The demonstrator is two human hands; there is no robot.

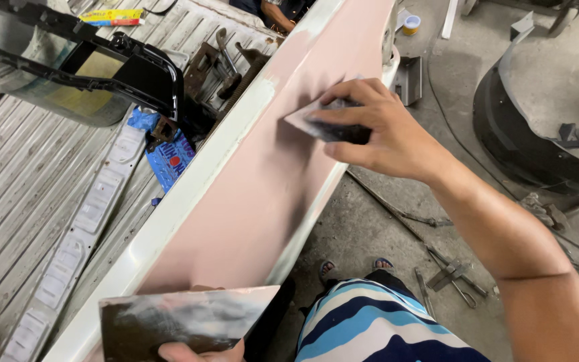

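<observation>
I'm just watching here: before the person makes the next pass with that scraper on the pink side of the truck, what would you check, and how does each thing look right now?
1. Grip on the spreader: right hand wraps it firmly. Ok.
2. Spreader edge against the pink filler panel: it appears to touch the surface. Ok.
3. Mixing board steady: left hand holds its lower edge, only fingertips visible. Cannot tell.
4. Filler left on the board: smeared grey and white, no clear heap. Cannot tell.
5. Filler coat evenness: darker grey patch beside the spreader, pink elsewhere. Not ok.
6. Footing: loose metal tools lie on the floor near the feet. Not ok.
</observation>
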